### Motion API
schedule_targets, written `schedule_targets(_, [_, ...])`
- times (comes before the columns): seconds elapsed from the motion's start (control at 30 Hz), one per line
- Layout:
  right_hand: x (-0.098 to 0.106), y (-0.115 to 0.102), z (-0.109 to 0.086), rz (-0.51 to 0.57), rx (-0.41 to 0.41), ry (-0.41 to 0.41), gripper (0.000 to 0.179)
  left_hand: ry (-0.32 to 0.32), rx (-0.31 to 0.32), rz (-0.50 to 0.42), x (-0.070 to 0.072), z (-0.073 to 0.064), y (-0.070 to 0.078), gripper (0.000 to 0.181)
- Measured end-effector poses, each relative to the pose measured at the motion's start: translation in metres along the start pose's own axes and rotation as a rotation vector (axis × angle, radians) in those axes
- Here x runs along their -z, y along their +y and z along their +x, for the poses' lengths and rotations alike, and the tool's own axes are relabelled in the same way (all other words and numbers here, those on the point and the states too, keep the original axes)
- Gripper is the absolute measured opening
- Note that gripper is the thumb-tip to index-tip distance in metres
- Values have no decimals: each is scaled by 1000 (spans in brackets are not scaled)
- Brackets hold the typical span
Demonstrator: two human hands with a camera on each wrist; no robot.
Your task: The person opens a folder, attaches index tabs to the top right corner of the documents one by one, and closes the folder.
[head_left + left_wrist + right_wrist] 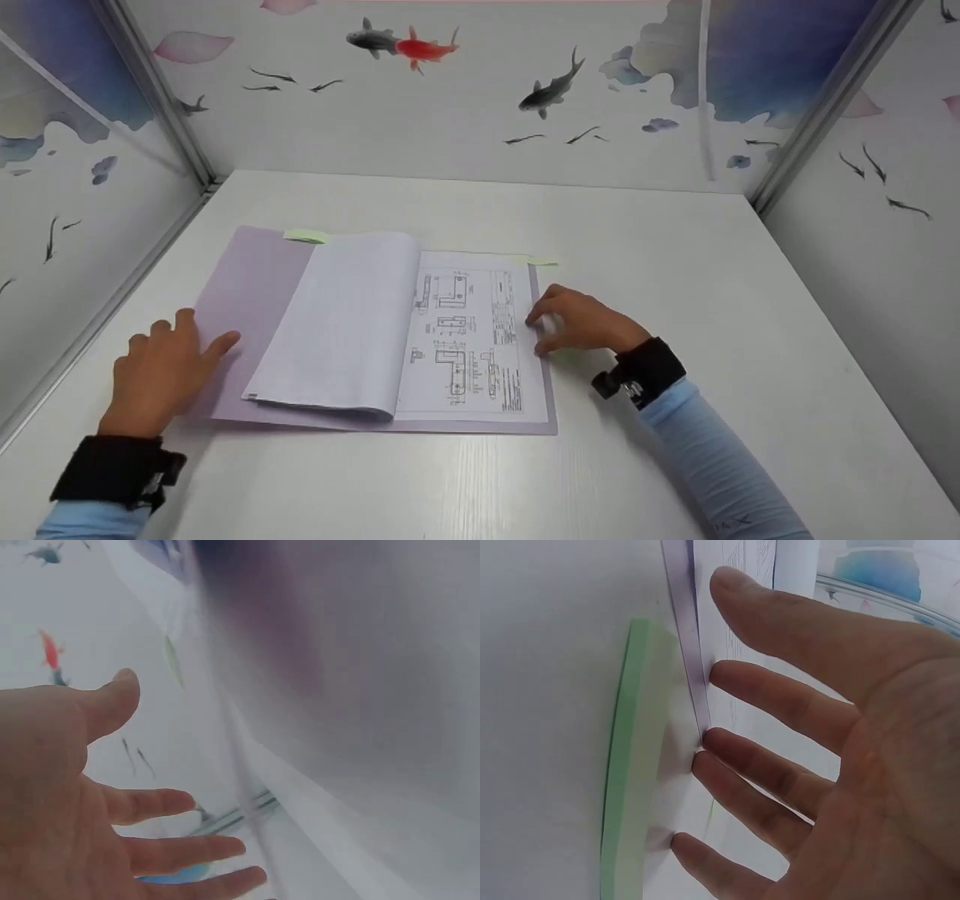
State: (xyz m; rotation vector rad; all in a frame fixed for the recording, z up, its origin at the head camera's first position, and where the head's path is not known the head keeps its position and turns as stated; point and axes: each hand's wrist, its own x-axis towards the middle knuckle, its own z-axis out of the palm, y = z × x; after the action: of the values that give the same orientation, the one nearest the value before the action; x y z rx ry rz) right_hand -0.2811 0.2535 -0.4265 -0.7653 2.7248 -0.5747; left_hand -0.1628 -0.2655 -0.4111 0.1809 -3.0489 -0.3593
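A pale purple folder (255, 285) lies spread on the white table, its loose white sheets (341, 322) curving over to the left. On the right side shows a page with technical drawings (465, 337). My left hand (157, 371) rests at the folder's left edge, fingers spread and thumb over the purple cover. My right hand (581, 319) is at the right edge of the drawing page, its fingertips (724, 673) right at the paper and the cover's border. Beneath that hand, a light green sticky-note pad (630, 765) shows in the right wrist view.
Light green tabs stick out at the top, one by the turned sheets (304, 236) and one at the right corner (544, 262). White walls (465, 97) with painted fish stand behind and beside the table (487, 487). Black wrist straps (649, 371) are on both arms.
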Motion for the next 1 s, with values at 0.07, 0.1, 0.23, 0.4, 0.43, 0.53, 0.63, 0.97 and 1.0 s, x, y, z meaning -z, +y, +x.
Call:
schedule_targets(0.07, [-2, -1, 1, -26, 4, 7, 43, -43, 14, -14, 0, -1, -11, 95])
schedule_targets(0.1, [-3, -1, 1, -41, 10, 12, 43, -42, 9, -22, 0, -2, -14, 95])
schedule_targets(0.23, [-4, 0, 1, -60, 19, 22, 44, 18, -9, -37, 10, -4, -12, 89])
schedule_targets(0.4, [-1, 0, -1, -29, -11, 21, 45, 147, -44, -90, 49, -4, 18, 82])
schedule_targets(0.43, [-1, 1, -1, -26, -17, 23, 45, 167, -62, -118, 60, -5, 28, 79])
schedule_targets(0.53, [-2, 2, -1, -24, -33, 29, 46, 192, -147, -223, 89, -7, 59, 73])
schedule_targets(0.63, [-3, 3, 0, -39, -23, 32, 46, 182, -268, -323, 107, -13, 90, 71])
schedule_targets(0.97, [-5, 5, 0, -36, 2, 43, 47, -8, -620, -352, 84, -30, 177, 117])
schedule_targets(1.0, [-4, 6, 0, -36, 3, 41, 47, -22, -642, -347, 79, -30, 182, 119])
